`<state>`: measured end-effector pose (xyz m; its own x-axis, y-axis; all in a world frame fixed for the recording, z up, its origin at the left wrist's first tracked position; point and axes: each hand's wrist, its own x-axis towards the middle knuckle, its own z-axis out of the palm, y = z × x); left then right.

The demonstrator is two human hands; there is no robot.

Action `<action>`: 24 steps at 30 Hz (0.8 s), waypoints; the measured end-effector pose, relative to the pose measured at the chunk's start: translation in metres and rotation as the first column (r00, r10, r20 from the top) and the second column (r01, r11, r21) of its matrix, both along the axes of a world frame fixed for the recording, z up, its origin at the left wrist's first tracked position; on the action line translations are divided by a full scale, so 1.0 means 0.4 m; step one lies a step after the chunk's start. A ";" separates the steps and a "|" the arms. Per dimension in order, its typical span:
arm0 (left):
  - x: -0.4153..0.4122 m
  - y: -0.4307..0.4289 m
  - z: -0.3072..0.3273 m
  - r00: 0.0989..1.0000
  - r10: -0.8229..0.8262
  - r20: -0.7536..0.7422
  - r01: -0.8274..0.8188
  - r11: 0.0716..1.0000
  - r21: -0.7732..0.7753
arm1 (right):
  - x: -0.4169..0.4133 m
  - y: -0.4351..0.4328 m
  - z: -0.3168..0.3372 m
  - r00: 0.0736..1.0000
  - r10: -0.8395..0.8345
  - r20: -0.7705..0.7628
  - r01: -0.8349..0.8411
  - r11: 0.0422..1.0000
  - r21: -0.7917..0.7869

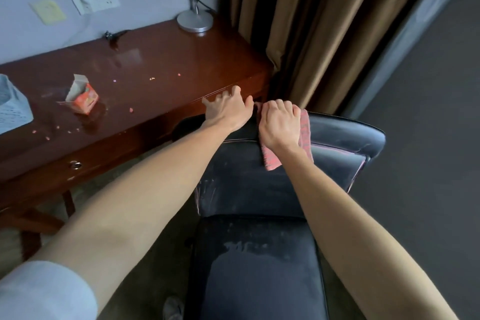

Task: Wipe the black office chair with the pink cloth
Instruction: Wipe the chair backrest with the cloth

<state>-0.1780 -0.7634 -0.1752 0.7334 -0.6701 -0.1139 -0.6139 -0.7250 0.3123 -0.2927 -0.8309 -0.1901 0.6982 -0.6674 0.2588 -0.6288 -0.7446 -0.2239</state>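
On the black office chair [249, 184], both hands at the top of its backrest.
Right hand [279, 125] curls over the pink cloth [304, 126], holding it draped across the chair's top edge (one end hangs down the front); left hand [225, 109] rests just beside it on that edge, fingers spread. Beyond the chair stands a wooden desk [155, 67].

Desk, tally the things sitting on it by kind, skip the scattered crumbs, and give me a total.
Lamp: 1
Orange carton: 1
Pale patterned box: 1
Small black object: 1
Total: 4
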 end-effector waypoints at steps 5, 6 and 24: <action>0.014 -0.028 -0.006 1.000 -0.007 -0.009 0.007 1.000 0.017 | -0.145 -0.152 0.002 0.992 -0.130 0.011 0.129 0.992 0.009; 0.016 -0.031 -0.008 1.000 -0.005 -0.010 0.005 1.000 0.019 | -0.195 -0.195 0.004 0.981 -0.192 0.008 0.192 0.981 0.016; 0.016 -0.035 -0.003 0.999 0.037 -0.003 -0.037 0.996 0.081 | -0.074 -0.117 -0.027 0.994 -0.067 0.082 0.072 0.996 -0.059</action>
